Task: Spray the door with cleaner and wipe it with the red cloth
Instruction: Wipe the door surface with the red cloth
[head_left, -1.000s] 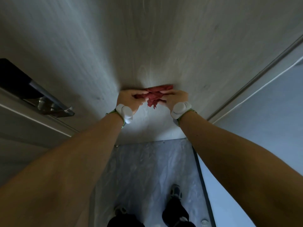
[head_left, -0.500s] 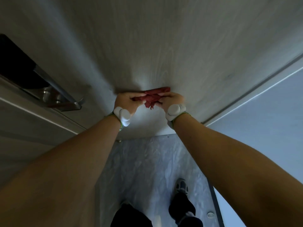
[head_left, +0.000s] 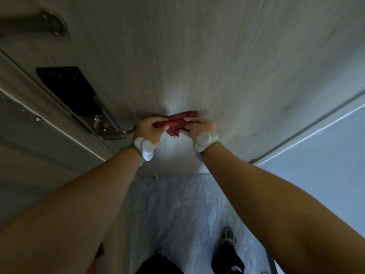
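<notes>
Fingers [head_left: 153, 122] of both hands curl round the red cloth [head_left: 182, 119], pinching its bunched folds between them (2 hands, 1 cloth). In the head view, the left hand [head_left: 148, 129] sits just beside the tip of the door handle [head_left: 116, 132]. The right hand [head_left: 201, 126] grips the cloth's far side, further from the handle. The cloth rests against the pale wood-grain door [head_left: 207, 56], level with the handle, with a loose corner hanging down. A black lock plate [head_left: 67, 89] sits above the handle. White wrist bands [head_left: 144, 148] ring both wrists. Well below the handle lie the grey floor [head_left: 177, 210] and a dark shoe [head_left: 228, 237].
</notes>
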The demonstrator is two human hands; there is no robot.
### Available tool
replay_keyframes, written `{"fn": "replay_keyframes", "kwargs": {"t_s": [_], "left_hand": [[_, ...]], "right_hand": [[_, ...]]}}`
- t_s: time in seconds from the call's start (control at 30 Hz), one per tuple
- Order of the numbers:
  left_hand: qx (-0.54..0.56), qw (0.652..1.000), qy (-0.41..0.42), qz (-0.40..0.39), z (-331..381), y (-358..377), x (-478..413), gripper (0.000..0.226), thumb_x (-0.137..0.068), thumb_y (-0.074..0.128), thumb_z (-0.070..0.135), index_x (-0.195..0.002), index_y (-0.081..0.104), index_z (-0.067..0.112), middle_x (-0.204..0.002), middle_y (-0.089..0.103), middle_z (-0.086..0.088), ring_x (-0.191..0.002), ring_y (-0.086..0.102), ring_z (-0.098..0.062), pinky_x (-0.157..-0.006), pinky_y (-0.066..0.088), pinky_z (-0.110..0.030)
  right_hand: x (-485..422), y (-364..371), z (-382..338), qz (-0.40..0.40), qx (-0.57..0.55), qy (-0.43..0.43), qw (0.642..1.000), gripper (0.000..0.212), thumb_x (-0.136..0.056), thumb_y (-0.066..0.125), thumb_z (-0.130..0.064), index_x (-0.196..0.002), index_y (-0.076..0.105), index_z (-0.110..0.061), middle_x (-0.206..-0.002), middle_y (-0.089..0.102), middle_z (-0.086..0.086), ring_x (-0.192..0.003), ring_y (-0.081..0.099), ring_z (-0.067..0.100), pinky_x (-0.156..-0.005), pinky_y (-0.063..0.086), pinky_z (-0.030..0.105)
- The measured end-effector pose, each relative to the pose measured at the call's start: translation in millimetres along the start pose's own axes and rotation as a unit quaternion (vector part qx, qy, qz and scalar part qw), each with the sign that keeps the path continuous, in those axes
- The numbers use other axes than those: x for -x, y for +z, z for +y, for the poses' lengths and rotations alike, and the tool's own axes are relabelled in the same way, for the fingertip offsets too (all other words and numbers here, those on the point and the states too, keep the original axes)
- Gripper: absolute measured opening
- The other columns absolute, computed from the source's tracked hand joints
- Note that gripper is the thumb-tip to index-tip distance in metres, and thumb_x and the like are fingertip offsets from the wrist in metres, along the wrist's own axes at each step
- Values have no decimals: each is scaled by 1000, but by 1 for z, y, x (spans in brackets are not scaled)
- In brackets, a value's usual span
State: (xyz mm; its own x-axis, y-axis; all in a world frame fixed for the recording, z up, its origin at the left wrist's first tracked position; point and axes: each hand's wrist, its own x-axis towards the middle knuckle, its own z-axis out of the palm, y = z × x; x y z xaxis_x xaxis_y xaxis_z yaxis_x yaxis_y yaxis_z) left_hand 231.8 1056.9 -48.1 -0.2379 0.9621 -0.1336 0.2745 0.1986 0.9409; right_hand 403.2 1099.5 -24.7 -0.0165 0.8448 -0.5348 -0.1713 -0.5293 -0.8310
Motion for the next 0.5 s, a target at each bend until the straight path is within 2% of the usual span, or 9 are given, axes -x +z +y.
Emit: {"fn": "replay_keyframes", "kwargs": {"t_s": [0.1, 0.13, 0.2, 0.27, 0.37, 0.43, 0.5], "left_hand": [[20, 1000, -17, 2, 19, -4, 5, 30, -93, 74, 10, -92, 75, 40, -94, 77, 4, -97, 74, -33, -93, 61, -49], [24, 1000, -19, 6, 27, -5, 6, 33, -93, 75, 11, -87, 77, 44, -93, 78, 5, -99, 74, -37, -92, 61, -51], [23, 1000, -12, 14, 41, -10, 6, 36, -90, 75, 14, -83, 78, 49, -92, 79, 7, -97, 75, -35, -88, 63, -52], [29, 999, -3, 27, 58, -16, 11, 31, -88, 77, 15, -84, 78, 46, -91, 80, 2, -95, 75, -37, -86, 63, -52], [35, 999, 11, 34, 80, -24, 12, 29, -90, 76, 6, -89, 77, 35, -90, 78, -5, -90, 75, -36, -86, 63, -51], [37, 998, 24, 37, 99, -29, 18, 29, -91, 73, 0, -92, 76, 29, -88, 77, -2, -85, 73, -28, -83, 63, -44], [38, 997, 38, 47, 117, -36, 21, 31, -92, 72, -1, -92, 76, 30, -84, 78, 5, -79, 74, -18, -77, 62, -31]], "right_hand": [[13, 3, -18, 2, -36, 10, 999, 24, -84, 60, 22, -76, 69, 1, -94, 72, 17, -90, 71, 35, -78, 63, 40], [17, 3, -25, -1, -41, 8, 999, 23, -85, 59, 22, -78, 69, 2, -97, 72, 19, -90, 71, 35, -80, 62, 41], [23, 2, -37, -9, -12, -12, 1000, 27, -85, 59, 21, -79, 69, -3, -94, 71, 15, -86, 70, 31, -82, 62, 43], [32, 2, -50, -24, 29, -42, 998, 30, -85, 59, 18, -83, 69, -10, -92, 68, 11, -85, 68, 24, -84, 61, 42], [42, 7, -66, -30, -1, -54, 998, 25, -85, 59, 20, -84, 71, -3, -91, 72, 15, -74, 73, 19, -70, 64, 30], [53, 12, -78, -38, -53, -41, 997, 24, -85, 58, 21, -88, 72, 2, -95, 73, 23, -78, 75, 28, -70, 64, 32], [62, 16, -93, -50, -68, -47, 995, 25, -85, 57, 22, -91, 72, 4, -98, 72, 26, -78, 75, 30, -70, 64, 34]]}}
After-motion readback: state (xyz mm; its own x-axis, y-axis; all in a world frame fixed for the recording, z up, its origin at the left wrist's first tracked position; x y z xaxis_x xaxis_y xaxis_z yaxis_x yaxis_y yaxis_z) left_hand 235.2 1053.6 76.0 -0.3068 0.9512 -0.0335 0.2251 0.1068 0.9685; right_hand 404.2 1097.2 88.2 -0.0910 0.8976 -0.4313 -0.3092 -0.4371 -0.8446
